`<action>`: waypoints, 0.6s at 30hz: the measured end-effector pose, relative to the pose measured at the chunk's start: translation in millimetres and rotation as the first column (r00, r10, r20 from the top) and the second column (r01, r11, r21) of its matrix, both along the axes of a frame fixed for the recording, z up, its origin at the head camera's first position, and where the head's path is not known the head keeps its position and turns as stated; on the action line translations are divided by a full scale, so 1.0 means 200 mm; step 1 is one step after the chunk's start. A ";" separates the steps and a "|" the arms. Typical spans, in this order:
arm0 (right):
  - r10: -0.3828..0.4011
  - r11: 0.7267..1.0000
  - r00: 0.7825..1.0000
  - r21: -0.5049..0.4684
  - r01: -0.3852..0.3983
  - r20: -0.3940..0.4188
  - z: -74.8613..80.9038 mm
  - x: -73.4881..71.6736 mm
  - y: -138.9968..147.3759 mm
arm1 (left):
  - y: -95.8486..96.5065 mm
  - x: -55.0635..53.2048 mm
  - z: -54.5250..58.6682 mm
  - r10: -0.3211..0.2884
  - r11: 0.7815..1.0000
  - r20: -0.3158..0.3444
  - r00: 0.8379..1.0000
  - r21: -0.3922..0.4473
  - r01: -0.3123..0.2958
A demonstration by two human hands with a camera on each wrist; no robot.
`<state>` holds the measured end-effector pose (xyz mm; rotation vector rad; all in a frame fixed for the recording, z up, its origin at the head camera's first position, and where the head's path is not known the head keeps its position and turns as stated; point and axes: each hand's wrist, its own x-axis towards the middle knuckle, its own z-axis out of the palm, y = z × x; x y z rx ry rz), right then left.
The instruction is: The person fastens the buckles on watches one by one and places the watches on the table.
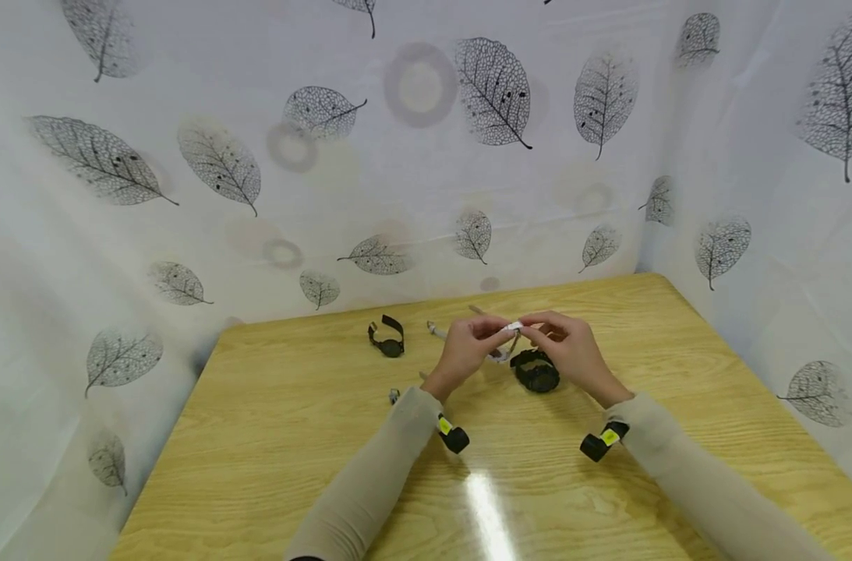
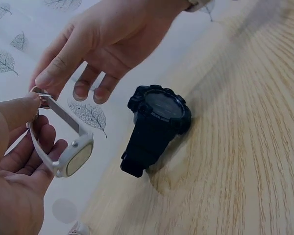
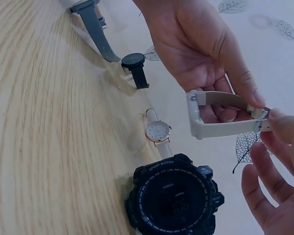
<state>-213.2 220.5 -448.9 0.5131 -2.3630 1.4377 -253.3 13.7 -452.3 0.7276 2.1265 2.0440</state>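
Note:
A white watch (image 2: 78, 159) with a rectangular case is held up between both hands, its strap bent into a loop. My left hand (image 1: 468, 347) pinches the strap between thumb and fingers near the buckle. From the other side, the thumb and index finger of my right hand (image 1: 569, 349) pinch the same strap end, while its other fingers spread loosely in the right wrist view. The white case hangs at the far end of the loop from the fingertips. Close below the hands, a chunky black sport watch (image 3: 174, 198) stands on the table.
On the wooden table (image 1: 278, 436) lie a small round-dial watch with a pale strap (image 3: 158, 131), a slim black watch (image 1: 390, 347) toward the back left, and a grey-strapped watch (image 3: 95, 32) partly behind the left arm. A leaf-patterned curtain (image 1: 411, 187) surrounds the back and sides.

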 end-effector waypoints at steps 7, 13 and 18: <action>0.000 0.999 1.000 -0.043 -0.001 -0.027 0.10 0.07 -0.06 | -0.01 0.00 0.01 -0.017 0.998 0.025 1.000 0.068 0.015; 0.024 0.999 0.996 -0.018 -0.026 -0.088 0.14 0.10 -0.08 | 0.00 0.00 0.01 -0.018 0.997 -0.002 1.000 0.071 0.018; 0.055 0.998 0.992 -0.002 -0.056 -0.114 0.12 0.09 -0.09 | 0.00 0.00 0.00 -0.016 0.996 -0.003 1.000 0.088 0.016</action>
